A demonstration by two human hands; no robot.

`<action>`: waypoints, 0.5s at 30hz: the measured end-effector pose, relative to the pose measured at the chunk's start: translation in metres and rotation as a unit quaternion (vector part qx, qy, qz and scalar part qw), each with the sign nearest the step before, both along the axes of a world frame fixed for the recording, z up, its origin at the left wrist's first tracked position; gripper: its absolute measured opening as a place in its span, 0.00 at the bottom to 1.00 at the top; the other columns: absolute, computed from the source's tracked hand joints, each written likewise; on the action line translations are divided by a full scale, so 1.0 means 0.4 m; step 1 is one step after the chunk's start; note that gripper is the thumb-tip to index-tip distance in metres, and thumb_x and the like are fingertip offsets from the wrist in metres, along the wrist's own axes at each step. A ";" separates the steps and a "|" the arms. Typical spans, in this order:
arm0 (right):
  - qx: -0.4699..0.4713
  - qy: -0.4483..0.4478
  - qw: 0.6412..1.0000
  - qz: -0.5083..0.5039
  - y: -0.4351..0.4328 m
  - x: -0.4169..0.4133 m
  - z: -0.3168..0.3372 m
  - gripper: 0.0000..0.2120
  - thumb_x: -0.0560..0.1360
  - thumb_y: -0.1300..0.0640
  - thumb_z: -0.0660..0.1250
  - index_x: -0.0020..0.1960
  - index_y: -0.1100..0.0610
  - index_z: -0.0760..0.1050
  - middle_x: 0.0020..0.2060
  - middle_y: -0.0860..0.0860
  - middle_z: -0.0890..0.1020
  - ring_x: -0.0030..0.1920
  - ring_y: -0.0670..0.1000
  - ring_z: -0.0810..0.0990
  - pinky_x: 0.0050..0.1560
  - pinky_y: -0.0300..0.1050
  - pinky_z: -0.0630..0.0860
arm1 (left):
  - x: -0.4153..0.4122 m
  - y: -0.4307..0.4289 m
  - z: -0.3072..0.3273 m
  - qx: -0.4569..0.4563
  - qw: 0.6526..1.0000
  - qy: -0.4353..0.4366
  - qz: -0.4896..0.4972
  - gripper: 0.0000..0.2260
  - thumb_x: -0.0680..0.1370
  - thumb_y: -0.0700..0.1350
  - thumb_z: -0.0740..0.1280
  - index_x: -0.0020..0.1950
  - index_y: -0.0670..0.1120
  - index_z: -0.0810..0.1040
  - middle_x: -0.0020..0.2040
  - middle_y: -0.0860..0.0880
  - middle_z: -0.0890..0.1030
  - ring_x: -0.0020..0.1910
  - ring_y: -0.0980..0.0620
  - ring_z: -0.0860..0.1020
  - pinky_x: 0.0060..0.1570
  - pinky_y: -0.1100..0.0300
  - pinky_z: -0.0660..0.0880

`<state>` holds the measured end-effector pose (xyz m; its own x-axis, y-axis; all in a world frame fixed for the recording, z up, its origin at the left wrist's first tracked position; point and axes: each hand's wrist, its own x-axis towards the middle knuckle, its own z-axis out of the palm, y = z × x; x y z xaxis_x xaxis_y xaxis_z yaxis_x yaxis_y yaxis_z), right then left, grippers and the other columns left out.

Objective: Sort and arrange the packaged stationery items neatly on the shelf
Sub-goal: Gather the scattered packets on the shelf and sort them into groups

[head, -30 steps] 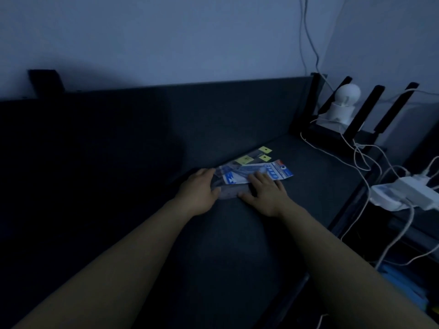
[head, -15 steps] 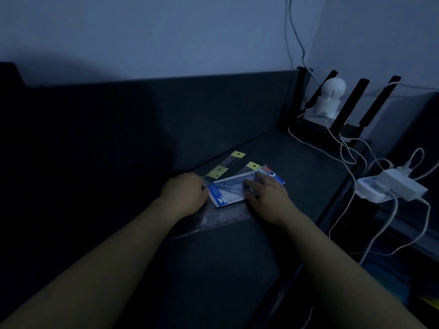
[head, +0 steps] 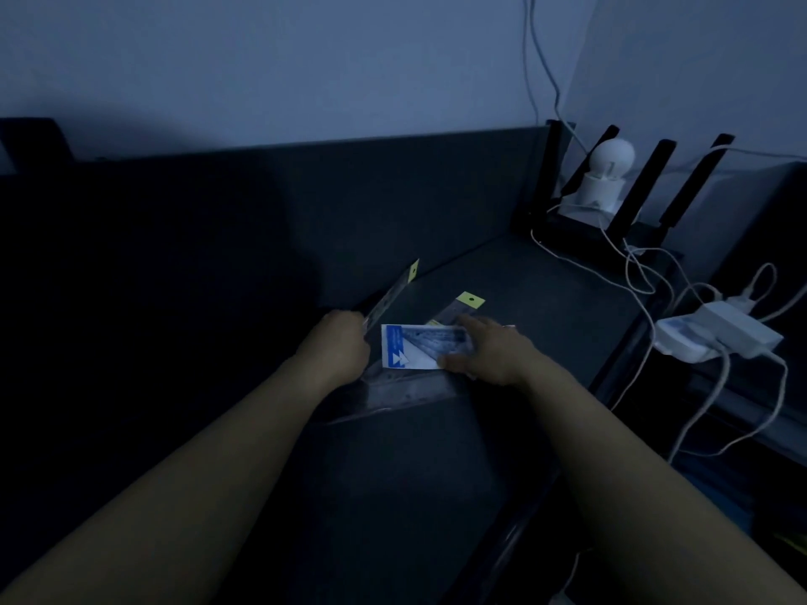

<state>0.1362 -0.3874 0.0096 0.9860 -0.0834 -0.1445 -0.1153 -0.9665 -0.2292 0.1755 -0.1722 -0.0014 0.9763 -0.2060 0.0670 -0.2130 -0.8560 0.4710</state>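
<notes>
Two hands low on the dark shelf (head: 436,495). Left hand (head: 338,344) curled round the near end of a long clear ruler pack (head: 388,299), held off the surface and tilted up toward the back panel (head: 393,198), yellow hang tab (head: 412,270) at its far tip. Right hand (head: 495,353) with fingers stretched out flat, pressing on a blue-and-white packet (head: 408,349) that lies between the two hands. Just beyond those fingers, a second clear pack (head: 454,310) flat on the shelf, yellow-tabbed too. Beneath the packet, toward the near side, another clear ruler sleeve (head: 401,393), partly under both wrists. Well apart to the right: a router (head: 650,189) with black antennas, a round white camera (head: 609,165), a white power strip (head: 720,338), loose white cables (head: 587,269).
</notes>
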 end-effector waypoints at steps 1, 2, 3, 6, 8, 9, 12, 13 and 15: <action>0.022 -0.004 1.000 -0.009 0.000 0.001 0.000 0.38 0.70 0.34 0.66 0.74 0.47 0.60 0.73 0.50 0.63 0.68 0.56 0.68 0.65 0.50 0.66 | -0.002 0.006 -0.003 -0.015 1.000 -0.005 -0.003 0.08 0.77 0.36 0.60 0.51 0.36 0.77 0.51 0.40 0.80 0.47 0.44 0.79 0.47 0.53 0.78; 0.036 -0.011 0.999 -0.019 0.000 -0.001 0.000 0.36 0.69 0.35 0.67 0.72 0.48 0.63 0.71 0.51 0.66 0.66 0.55 0.70 0.63 0.49 0.69 | -0.005 0.013 -0.005 -0.031 0.999 -0.007 -0.006 0.09 0.77 0.36 0.59 0.52 0.37 0.77 0.51 0.40 0.80 0.47 0.44 0.79 0.48 0.51 0.78; 0.038 -0.021 0.999 -0.028 0.001 -0.005 -0.001 0.33 0.69 0.36 0.67 0.69 0.50 0.67 0.68 0.51 0.67 0.62 0.54 0.73 0.61 0.49 0.70 | -0.009 0.020 -0.006 -0.044 0.999 -0.012 -0.010 0.10 0.78 0.36 0.57 0.52 0.38 0.77 0.50 0.40 0.80 0.46 0.44 0.78 0.49 0.50 0.78; 0.035 -0.043 0.996 -0.071 -0.001 -0.020 -0.001 0.24 0.69 0.40 0.68 0.59 0.53 0.73 0.58 0.54 0.72 0.50 0.53 0.75 0.55 0.50 0.74 | -0.021 0.032 -0.008 -0.049 0.998 -0.024 -0.020 0.13 0.79 0.37 0.55 0.59 0.41 0.75 0.53 0.40 0.78 0.48 0.42 0.77 0.51 0.49 0.76; 0.043 -0.027 0.994 -0.097 -0.006 -0.029 0.006 0.25 0.66 0.38 0.70 0.55 0.53 0.74 0.53 0.53 0.76 0.46 0.52 0.77 0.47 0.47 0.76 | -0.035 0.028 -0.006 -0.033 0.999 -0.007 -0.005 0.12 0.81 0.43 0.54 0.61 0.41 0.71 0.56 0.38 0.74 0.51 0.41 0.75 0.53 0.50 0.73; 0.044 -0.016 0.993 -0.107 -0.010 -0.035 0.012 0.26 0.64 0.37 0.71 0.54 0.53 0.74 0.50 0.52 0.78 0.45 0.51 0.78 0.43 0.46 0.76 | -0.043 0.022 -0.004 -0.022 1.000 0.003 0.004 0.13 0.82 0.47 0.52 0.60 0.41 0.70 0.57 0.38 0.72 0.52 0.40 0.74 0.53 0.52 0.72; 0.052 -0.022 0.984 -0.169 -0.025 -0.059 0.027 0.25 0.63 0.36 0.71 0.50 0.54 0.75 0.41 0.51 0.79 0.40 0.51 0.78 0.35 0.42 0.71 | -0.065 -0.009 0.004 -0.009 1.000 0.015 0.001 0.19 0.83 0.53 0.47 0.60 0.41 0.69 0.60 0.38 0.70 0.52 0.40 0.73 0.51 0.54 0.68; 0.062 -0.037 0.977 -0.200 -0.032 -0.070 0.027 0.23 0.65 0.39 0.70 0.49 0.56 0.74 0.38 0.51 0.78 0.39 0.52 0.78 0.32 0.41 0.69 | -0.071 -0.020 0.007 -0.006 1.000 0.012 -0.013 0.18 0.83 0.53 0.47 0.60 0.41 0.68 0.60 0.38 0.70 0.51 0.42 0.73 0.52 0.54 0.68; 0.090 -0.067 0.961 -0.254 -0.045 -0.091 0.017 0.17 0.69 0.44 0.68 0.46 0.58 0.72 0.35 0.50 0.75 0.37 0.52 0.76 0.31 0.41 0.66 | -0.080 -0.042 0.010 0.000 0.999 0.026 -0.030 0.14 0.83 0.49 0.52 0.62 0.42 0.68 0.61 0.41 0.68 0.54 0.43 0.72 0.55 0.53 0.71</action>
